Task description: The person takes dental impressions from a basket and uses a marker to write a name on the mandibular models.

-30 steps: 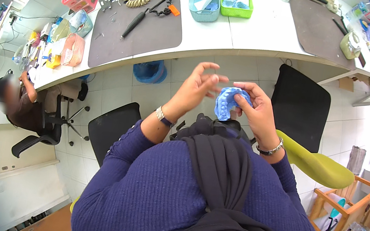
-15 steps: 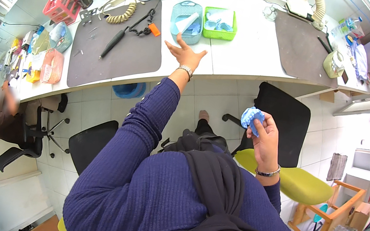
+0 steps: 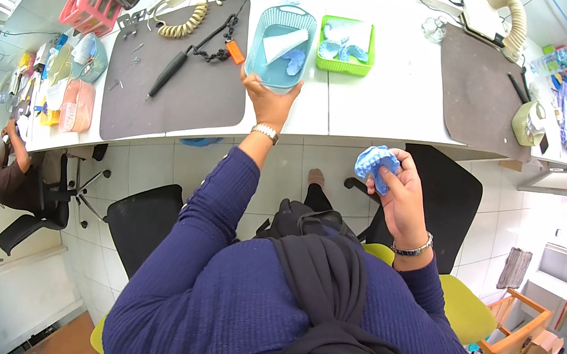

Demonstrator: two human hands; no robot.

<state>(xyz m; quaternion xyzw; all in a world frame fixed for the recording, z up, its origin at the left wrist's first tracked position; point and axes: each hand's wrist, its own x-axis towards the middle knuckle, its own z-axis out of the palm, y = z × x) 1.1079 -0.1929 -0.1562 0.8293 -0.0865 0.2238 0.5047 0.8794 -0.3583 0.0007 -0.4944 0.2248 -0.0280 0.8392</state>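
My left hand (image 3: 268,108) grips the near end of a blue plastic basket (image 3: 257,36) on the white bench, thumb on one side and fingers on the other. Inside the basket lie a folded white paper (image 3: 283,46) and a blue dental model (image 3: 294,62). In front of my body, away from the bench, my right hand (image 3: 403,206) holds another blue dental model (image 3: 376,160) between thumb and fingers, its row of teeth showing. Right of the blue basket stands a green basket (image 3: 344,68) with blue dental pieces and white paper in it.
A dark mat (image 3: 183,99) on the left carries a black handpiece (image 3: 170,72) with its cord. Another dark mat (image 3: 476,97) lies right. Office chairs (image 3: 439,197) stand close by. At the far left a person (image 3: 17,183) sits at the bench.
My left hand has closed on the blue basket's near end, and the basket sits slightly nearer. My right hand has raised the dental model a little and turned it so its teeth show.
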